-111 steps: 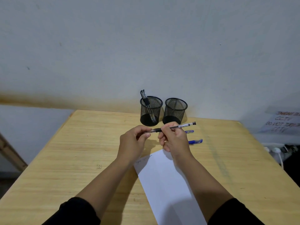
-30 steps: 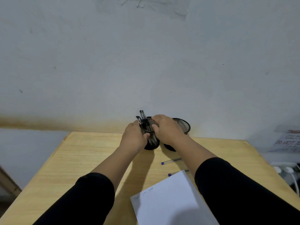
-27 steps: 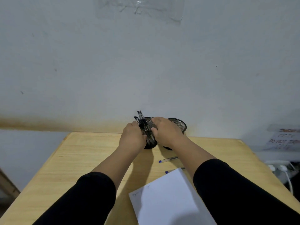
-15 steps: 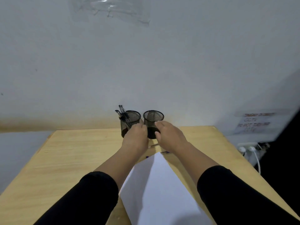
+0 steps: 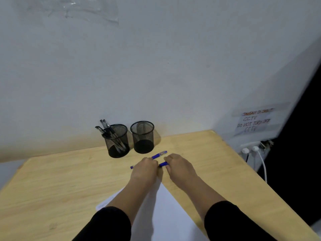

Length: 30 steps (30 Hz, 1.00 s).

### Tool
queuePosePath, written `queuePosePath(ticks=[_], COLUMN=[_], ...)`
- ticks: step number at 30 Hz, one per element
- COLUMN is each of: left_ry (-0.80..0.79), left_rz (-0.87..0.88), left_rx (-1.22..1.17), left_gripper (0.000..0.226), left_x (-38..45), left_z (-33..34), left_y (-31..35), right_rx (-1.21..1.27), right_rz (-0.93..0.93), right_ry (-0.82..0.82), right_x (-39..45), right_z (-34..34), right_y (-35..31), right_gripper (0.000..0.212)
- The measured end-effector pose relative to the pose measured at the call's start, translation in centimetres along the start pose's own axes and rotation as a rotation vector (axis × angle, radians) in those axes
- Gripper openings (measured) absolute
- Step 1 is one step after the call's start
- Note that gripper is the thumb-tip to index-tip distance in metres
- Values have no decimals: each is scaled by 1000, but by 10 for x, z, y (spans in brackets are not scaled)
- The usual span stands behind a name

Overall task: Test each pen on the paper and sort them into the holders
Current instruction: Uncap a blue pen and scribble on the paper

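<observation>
Two black mesh holders stand by the wall. The left holder (image 5: pixel 118 141) has three black pens (image 5: pixel 106 129) in it, and the right holder (image 5: pixel 142 137) looks empty. Two blue pens lie in front of them. The farther blue pen (image 5: pixel 159 155) runs slantwise, partly under my left hand (image 5: pixel 144 168). Only a short piece of the nearer blue pen (image 5: pixel 163 164) shows, between my left hand and my right hand (image 5: pixel 178 166). Both hands are curled down on it at the table surface. The white paper (image 5: pixel 166 211) lies under my forearms.
The wooden table (image 5: pixel 52 185) ends at a right edge close to my right arm. On the right, a taped notice (image 5: pixel 255 121) hangs on the wall above plugs and a white cable (image 5: pixel 260 159).
A black pen went from my hands into the left holder. Both hands then came back from the holders and down onto the blue pens. The view swung left.
</observation>
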<state>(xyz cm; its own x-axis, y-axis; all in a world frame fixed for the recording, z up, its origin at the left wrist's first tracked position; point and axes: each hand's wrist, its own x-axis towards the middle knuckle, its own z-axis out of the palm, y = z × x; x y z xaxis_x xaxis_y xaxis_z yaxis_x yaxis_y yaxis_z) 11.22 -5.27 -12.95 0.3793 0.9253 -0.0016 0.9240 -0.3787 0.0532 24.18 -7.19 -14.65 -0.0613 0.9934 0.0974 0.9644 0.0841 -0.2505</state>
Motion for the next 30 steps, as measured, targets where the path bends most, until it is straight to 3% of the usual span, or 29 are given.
queuePosePath(ticks=[11, 15, 18, 21, 24, 30], left_ry=[87, 302, 459, 555, 547, 649], left_rz=[-25, -14, -25, -75, -83, -156], left_rx=[-139, -304, -423, -610, -700, -882], left_gripper=[21, 18, 15, 11, 8, 19], left_x=[19, 19, 14, 4, -10, -39], left_z=[2, -9, -17, -25, -30, -49], left_y=[-3, -9, -11, -8, -6, -22], right_rx=[172, 662, 1065, 1300, 1253, 1131], right_rz=[44, 168, 267, 318, 256, 124], right_ry=[105, 211, 282, 284, 279, 246], right_x=[16, 19, 17, 14, 8, -5], right_z=[9, -15, -36, -45, -44, -51], right_y=[16, 8, -3, -16, -29, -52], right_gripper=[21, 20, 38, 37, 7, 16])
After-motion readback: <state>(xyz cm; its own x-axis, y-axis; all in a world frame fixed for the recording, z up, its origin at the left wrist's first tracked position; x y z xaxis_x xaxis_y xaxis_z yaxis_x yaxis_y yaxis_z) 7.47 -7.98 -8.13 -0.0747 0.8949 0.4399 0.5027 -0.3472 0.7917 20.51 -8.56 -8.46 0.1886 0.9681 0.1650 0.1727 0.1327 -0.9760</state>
